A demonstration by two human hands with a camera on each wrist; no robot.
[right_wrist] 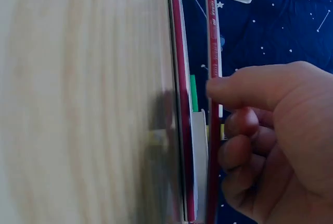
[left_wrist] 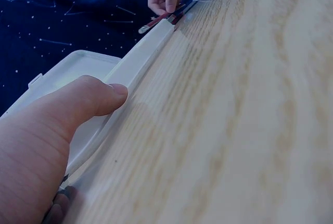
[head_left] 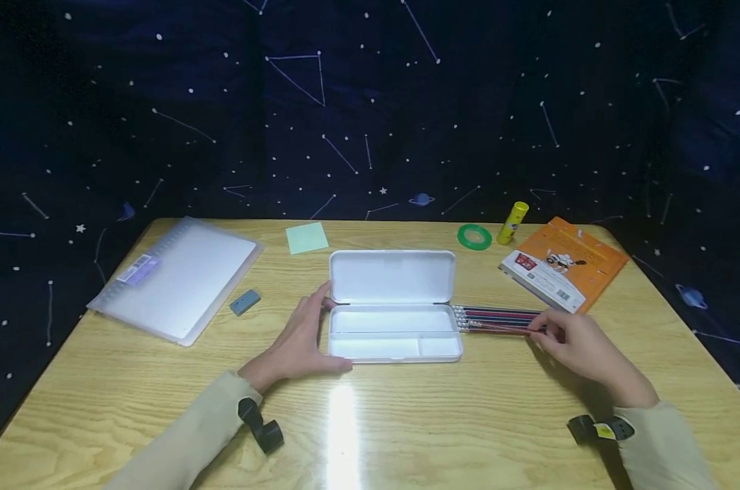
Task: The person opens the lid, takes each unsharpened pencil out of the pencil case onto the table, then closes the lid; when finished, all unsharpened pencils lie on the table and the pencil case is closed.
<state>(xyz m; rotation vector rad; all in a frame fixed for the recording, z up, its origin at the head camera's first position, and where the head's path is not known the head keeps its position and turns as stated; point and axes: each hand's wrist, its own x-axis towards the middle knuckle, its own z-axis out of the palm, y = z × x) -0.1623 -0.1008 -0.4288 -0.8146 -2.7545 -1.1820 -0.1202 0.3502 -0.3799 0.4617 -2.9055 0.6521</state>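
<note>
A white pencil case (head_left: 394, 333) lies with its lid (head_left: 392, 275) raised, its compartments bare. My left hand (head_left: 305, 333) grips the case's left end, thumb along the front edge and fingers by the hinge side; the left wrist view shows that thumb (left_wrist: 99, 96) against the white wall. Right of the case lies a row of striped pencils (head_left: 498, 313), their eraser ends toward it. Thumb and fingers of my right hand (head_left: 575, 340) pinch a red pencil (right_wrist: 213, 41), which the right wrist view shows raised apart from the other pencils (right_wrist: 181, 88).
A clear folder (head_left: 180, 279) and a grey-blue eraser (head_left: 245, 302) lie at left. Behind the case are green sticky notes (head_left: 307, 238) and a green tape roll (head_left: 475, 237). A yellow glue stick (head_left: 513, 223) stands beside an orange book (head_left: 566, 262) at back right.
</note>
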